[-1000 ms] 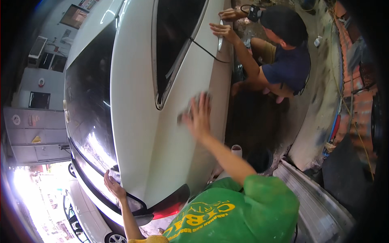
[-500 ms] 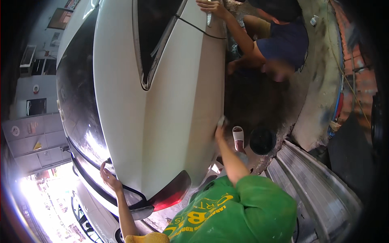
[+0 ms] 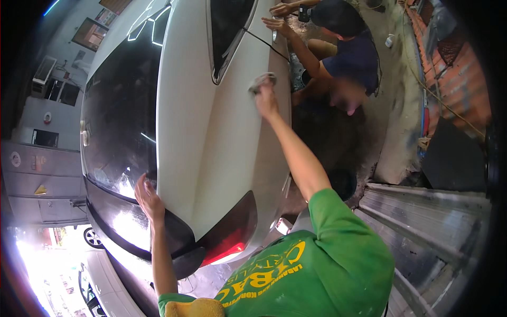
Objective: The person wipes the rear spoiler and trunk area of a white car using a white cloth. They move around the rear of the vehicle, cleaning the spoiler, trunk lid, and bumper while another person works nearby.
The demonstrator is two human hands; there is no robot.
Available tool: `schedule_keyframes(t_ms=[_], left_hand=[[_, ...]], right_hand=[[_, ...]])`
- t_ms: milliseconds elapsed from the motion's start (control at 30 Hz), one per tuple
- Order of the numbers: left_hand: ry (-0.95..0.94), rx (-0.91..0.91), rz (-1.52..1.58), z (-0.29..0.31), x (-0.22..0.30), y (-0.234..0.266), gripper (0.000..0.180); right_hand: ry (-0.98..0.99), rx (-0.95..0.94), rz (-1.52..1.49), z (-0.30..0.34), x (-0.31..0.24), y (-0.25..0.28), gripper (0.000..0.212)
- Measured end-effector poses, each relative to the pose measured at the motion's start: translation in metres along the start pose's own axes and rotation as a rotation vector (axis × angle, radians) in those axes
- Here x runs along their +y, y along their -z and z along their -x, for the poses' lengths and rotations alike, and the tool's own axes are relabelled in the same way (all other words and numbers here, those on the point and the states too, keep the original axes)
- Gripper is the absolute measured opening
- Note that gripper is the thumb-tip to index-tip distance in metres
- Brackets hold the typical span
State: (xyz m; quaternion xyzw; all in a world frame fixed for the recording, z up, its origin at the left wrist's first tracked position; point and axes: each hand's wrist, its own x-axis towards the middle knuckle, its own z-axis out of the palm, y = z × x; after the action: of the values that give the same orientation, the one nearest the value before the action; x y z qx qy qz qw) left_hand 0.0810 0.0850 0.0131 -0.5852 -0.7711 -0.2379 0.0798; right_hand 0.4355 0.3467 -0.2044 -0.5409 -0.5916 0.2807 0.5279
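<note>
A white car fills the middle, its rear side panel facing me. My right hand is closed on a flat greyish pad, pressed to the panel below the pointed corner of the side window. Motion blurs the pad, so I cannot tell its exact kind. My left hand rests with fingers stretched out at the edge of the dark rear window, holding nothing. The red tail light lies between my arms.
Beyond my right hand, another person in a dark blue shirt crouches beside the car, hands at its door. A black bucket stands behind my right arm. Ribbed metal sheets lie at the right. A yellow cloth shows at the lower edge.
My right hand has moved from the panel's lower right edge up and left onto its upper part with the pad. My left hand has shifted slightly up the window edge; the view has tilted.
</note>
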Motion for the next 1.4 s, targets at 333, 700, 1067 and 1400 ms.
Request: schedule_keyframes(t_ms=[333, 700, 1067, 1400], left_hand=[[-0.075, -0.023, 0.023, 0.004, -0.002, -0.004, 0.056], [-0.005, -0.005, -0.12, 0.008, -0.004, 0.004, 0.052], [0.136, 0.019, -0.194, 0.009, 0.004, 0.0, 0.046], [0.229, 0.014, -0.21, -0.002, -0.008, 0.001, 0.045]], right_hand=[[0.2, -0.511, 0.164, 0.328, -0.2, 0.023, 0.074], [-0.258, 0.019, 0.348, -0.055, -0.024, -0.021, 0.069], [-0.98, 0.001, -0.109, 0.373, 0.12, -0.073, 0.047], [-0.324, 0.076, -0.133, -0.117, 0.089, -0.002, 0.073]])
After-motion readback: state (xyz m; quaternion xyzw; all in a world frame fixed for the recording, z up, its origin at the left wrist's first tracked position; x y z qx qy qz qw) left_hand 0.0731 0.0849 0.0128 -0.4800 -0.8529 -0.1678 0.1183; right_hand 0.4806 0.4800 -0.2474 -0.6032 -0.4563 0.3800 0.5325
